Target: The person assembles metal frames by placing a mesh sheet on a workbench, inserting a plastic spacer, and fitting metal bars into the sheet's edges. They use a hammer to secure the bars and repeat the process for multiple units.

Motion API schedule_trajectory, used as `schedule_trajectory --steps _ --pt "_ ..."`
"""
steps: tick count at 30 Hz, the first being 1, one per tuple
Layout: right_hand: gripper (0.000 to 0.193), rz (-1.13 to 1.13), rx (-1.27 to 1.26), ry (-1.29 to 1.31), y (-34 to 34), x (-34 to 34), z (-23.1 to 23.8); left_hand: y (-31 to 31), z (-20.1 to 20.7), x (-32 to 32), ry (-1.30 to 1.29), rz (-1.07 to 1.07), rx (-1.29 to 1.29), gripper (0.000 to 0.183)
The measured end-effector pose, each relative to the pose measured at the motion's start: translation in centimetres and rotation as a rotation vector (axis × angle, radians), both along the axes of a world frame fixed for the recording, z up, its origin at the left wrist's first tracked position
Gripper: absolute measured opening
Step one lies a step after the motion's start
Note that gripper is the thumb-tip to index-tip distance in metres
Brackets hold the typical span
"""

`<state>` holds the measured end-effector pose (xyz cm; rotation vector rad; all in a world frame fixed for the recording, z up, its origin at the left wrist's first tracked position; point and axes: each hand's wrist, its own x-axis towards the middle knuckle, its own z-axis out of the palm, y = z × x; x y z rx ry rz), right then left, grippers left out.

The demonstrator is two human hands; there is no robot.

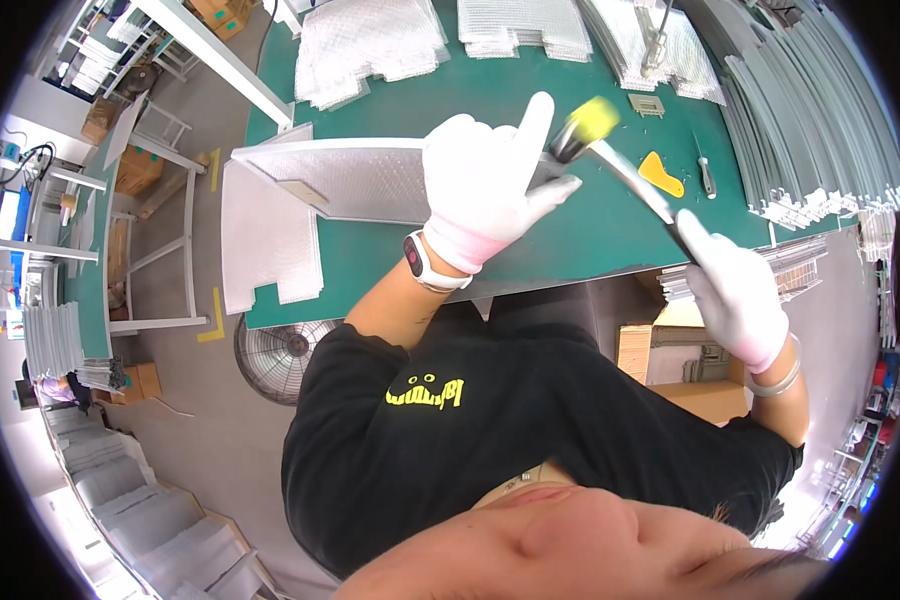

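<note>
Gripping the lower end of a slim grey metal strip (638, 183) above the green table's (590, 240) near edge, the white-gloved right hand (735, 285) angles it up-left into the nearer, half-open left hand (485, 185), whose fingers pinch a yellow-tipped black tool (580, 132).

Your gloves (490, 185) are white with pink cuffs, the mallet head (592, 120) yellow, the scraper (660, 173) yellow, the table (590, 230) green, the mesh panel (355, 180) silvery grey, your shirt (490, 420) black with yellow print.
</note>
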<state>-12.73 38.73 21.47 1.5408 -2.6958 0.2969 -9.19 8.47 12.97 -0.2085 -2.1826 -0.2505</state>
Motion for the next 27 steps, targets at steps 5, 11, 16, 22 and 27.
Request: schedule_trajectory --steps 5,11,16,22,27 --pt "0.048 -0.005 -0.586 0.058 2.0 -1.7 0.6 -0.2 0.1 0.3 -0.002 0.0 -0.006 0.081" --pt "0.045 0.17 0.109 0.139 1.6 -1.6 -0.2 0.0 -0.2 0.2 0.044 0.018 -0.029 0.077" --pt "0.047 0.099 -0.788 -0.121 2.7 -1.0 -0.1 -0.1 0.1 0.7 0.009 0.011 0.006 0.075" --pt "0.045 0.071 0.035 0.156 1.4 -1.6 0.6 0.1 0.2 0.5 0.006 0.029 0.004 0.074" --pt "0.048 -0.059 -0.746 -0.273 3.2 -0.9 -1.8 0.0 0.3 0.8 0.016 0.023 0.005 0.071"
